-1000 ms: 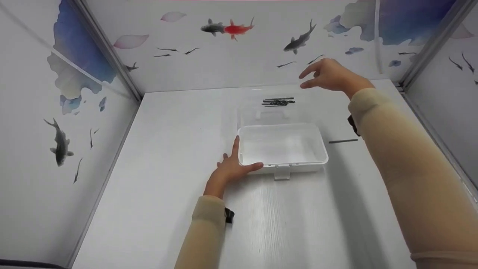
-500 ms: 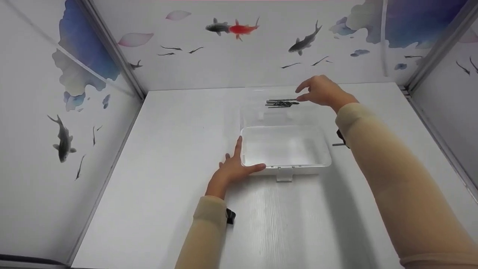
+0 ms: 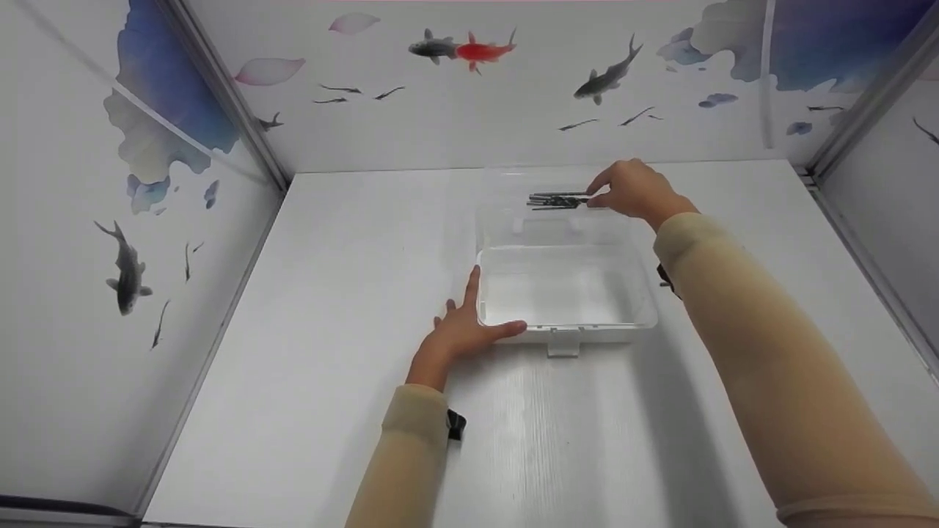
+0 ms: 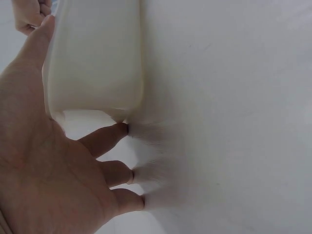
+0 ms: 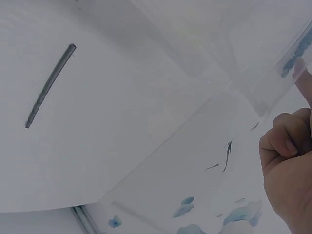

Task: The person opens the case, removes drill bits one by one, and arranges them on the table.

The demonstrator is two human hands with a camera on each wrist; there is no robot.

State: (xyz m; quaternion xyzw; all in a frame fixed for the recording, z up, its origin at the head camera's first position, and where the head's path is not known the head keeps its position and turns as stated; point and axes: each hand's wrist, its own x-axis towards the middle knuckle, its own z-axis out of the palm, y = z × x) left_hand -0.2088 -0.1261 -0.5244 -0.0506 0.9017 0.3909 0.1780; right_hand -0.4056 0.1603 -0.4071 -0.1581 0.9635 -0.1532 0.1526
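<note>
Head view showed the right hand [image 3: 635, 192] pinching the bits [image 3: 556, 200] behind the box [image 3: 566, 293], best lifted level together, while the flat left hand [image 3: 461, 330] steadied it.

Illumination is bright, even and diffuse, from overhead. Soft shadows fall on the table [image 3: 330, 293] beneath the left hand [image 3: 458, 330] and along the near side of the right forearm. In the left wrist view the palm [image 4: 44, 165] is close and soft-focused. Both wrist views appear pale and washed out, with low contrast.
</note>
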